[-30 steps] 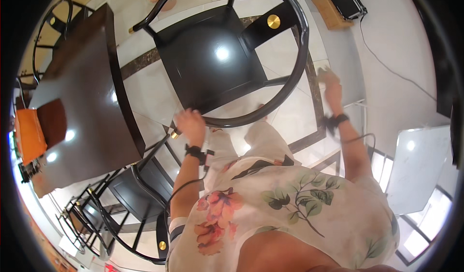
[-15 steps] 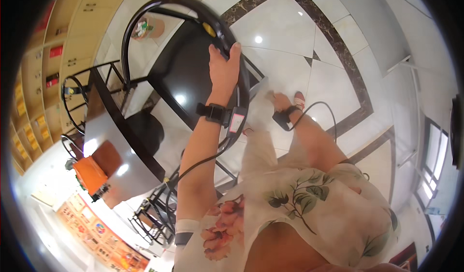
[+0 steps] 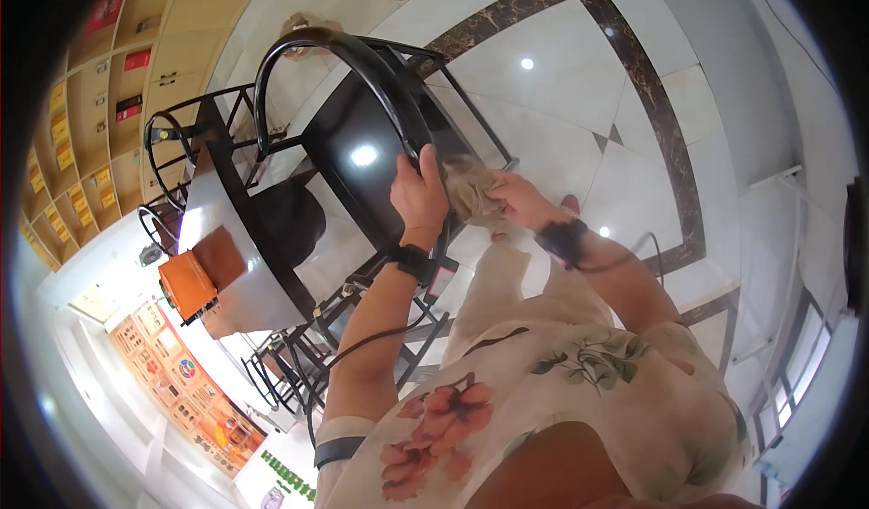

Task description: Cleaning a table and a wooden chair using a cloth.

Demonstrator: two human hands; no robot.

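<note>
A black chair (image 3: 362, 152) with a glossy seat and a curved metal back rail (image 3: 299, 43) stands in front of me on the tiled floor. My left hand (image 3: 419, 197) is closed around the rail near its lower right end. Just to its right, my right hand (image 3: 520, 203) holds a crumpled beige cloth (image 3: 471, 188) pressed against the same part of the rail. Both wrists wear black bands with cables running back along my arms.
A dark glossy table (image 3: 231, 237) stands left of the chair, with an orange box (image 3: 187, 285) on its near end. More black chairs (image 3: 294, 364) are tucked below it and another (image 3: 176, 138) behind. Wooden shelves (image 3: 90, 93) line the left wall. White tiled floor (image 3: 579, 84) spreads right.
The view has swung to the left. My left hand has slid down the chair rail, and my right hand has come up beside it with the beige cloth.
</note>
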